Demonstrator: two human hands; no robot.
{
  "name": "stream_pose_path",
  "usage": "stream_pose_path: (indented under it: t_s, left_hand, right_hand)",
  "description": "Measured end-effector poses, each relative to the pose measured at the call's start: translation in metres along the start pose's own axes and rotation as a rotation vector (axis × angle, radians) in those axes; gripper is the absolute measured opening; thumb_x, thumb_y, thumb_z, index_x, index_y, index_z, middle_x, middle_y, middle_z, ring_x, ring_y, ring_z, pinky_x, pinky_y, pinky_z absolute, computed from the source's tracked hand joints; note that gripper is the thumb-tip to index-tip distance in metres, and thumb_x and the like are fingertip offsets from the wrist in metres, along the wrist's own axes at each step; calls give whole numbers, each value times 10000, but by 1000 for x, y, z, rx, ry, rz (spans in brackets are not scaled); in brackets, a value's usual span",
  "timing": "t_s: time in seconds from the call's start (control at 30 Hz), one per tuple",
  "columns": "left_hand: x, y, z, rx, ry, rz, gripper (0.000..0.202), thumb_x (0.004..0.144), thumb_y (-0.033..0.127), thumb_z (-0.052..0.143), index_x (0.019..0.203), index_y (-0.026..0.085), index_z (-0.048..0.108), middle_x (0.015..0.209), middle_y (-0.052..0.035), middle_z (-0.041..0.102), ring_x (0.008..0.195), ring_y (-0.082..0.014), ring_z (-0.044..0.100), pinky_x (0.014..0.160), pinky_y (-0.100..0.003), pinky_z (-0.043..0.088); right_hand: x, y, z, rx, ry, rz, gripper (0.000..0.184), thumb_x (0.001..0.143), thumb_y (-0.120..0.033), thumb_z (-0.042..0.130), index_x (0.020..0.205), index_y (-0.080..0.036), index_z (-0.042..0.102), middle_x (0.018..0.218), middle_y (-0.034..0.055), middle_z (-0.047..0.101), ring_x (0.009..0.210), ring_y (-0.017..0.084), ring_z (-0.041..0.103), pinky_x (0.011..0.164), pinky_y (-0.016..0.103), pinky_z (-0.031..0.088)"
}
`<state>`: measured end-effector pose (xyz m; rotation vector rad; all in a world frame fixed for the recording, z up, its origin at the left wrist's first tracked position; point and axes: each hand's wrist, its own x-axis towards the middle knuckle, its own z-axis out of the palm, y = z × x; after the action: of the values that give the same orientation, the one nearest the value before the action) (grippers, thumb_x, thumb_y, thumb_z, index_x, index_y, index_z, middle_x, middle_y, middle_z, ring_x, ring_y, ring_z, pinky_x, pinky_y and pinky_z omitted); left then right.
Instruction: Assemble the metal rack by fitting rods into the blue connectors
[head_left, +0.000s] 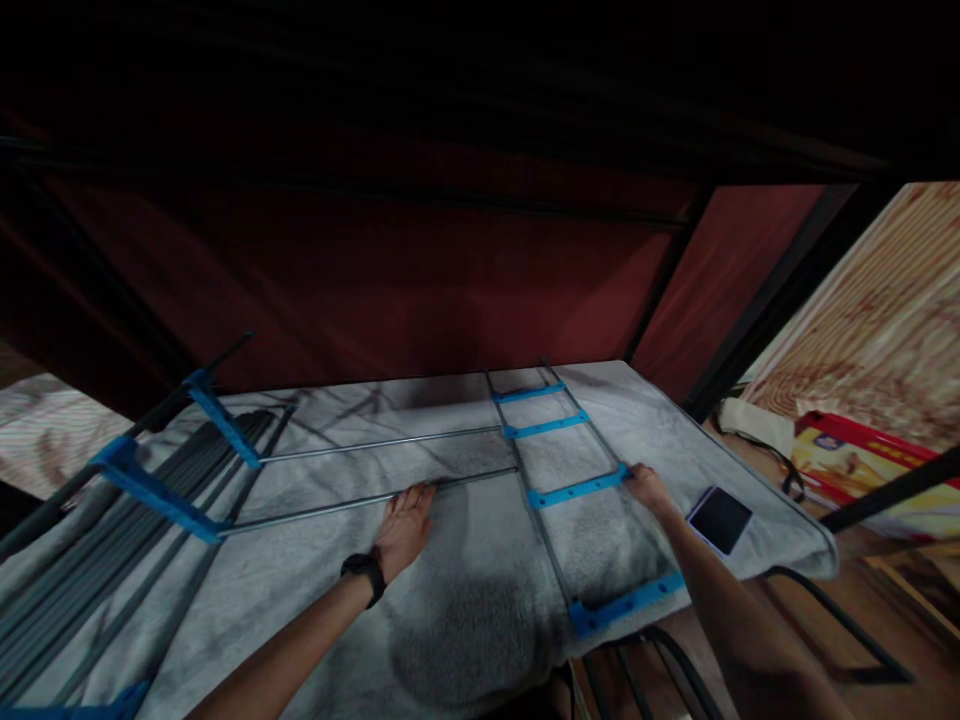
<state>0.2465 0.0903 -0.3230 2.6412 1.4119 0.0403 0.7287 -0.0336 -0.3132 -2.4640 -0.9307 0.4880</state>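
Note:
My left hand point(405, 525), with a black band on its wrist, is closed over a thin metal rod point(322, 513); the undersides of its fingers are hidden. This rod runs from a blue plastic bracket point(161, 500) on the left towards a ladder-like frame. My right hand point(646, 488) is closed around the right end of a blue crosspiece point(577, 488), where it meets the frame's side tube point(602, 437). A second metal rod point(375, 443) lies farther back, between another blue bracket point(225, 420) and the frame. Nearest me is a wide blue crosspiece point(626, 605).
Several grey tubes point(142, 530) lie bundled on the left of the grey cloth point(465, 600). A phone point(720, 520) rests near its right edge. Dark frame bars and a red panel point(450, 280) rise behind. A red-yellow box point(870, 470) stands right.

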Motion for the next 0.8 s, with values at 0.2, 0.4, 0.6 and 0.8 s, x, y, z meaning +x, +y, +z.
stream_pose_path:
  t_s: [0.2, 0.4, 0.6, 0.8]
  left_hand:
    - [20, -22, 5, 52, -72, 41, 630, 879, 83, 334, 1504, 142, 374, 1477, -171, 468, 1339, -278, 455, 1100, -449, 352]
    - [38, -24, 6, 43, -90, 49, 548, 891, 79, 326, 1380, 208, 538, 1357, -146, 559, 1212, -262, 547, 1040, -450, 406]
    - [42, -24, 2, 1, -102, 32, 468, 906, 95, 349, 1283, 211, 603, 1283, -132, 591, 1173, -250, 561, 973, -407, 449]
    - [37, -26, -4, -21, -62, 62, 427, 934, 129, 325, 1224, 190, 632, 1263, -150, 587, 1111, -255, 597, 954, -421, 454]
  right_hand:
    - [-2, -18, -69, 298, -149, -78, 135, 682, -256, 556, 775, -164, 592, 556, -30, 492, 494, 104, 454, 458, 212, 331]
    - [-61, -72, -117, 619, -472, -79, 181, 570, -188, 653, 669, -196, 502, 542, -68, 395, 466, 47, 281, 396, 179, 162]
    - [-137, -114, -122, 701, -538, -11, 198, 581, -154, 712, 704, -185, 559, 573, -50, 413, 497, 49, 303, 381, 161, 190]
    - [-193, -113, -108, 732, -472, -5, 188, 623, -195, 730, 710, -194, 563, 596, -45, 429, 501, 58, 334, 367, 160, 259]
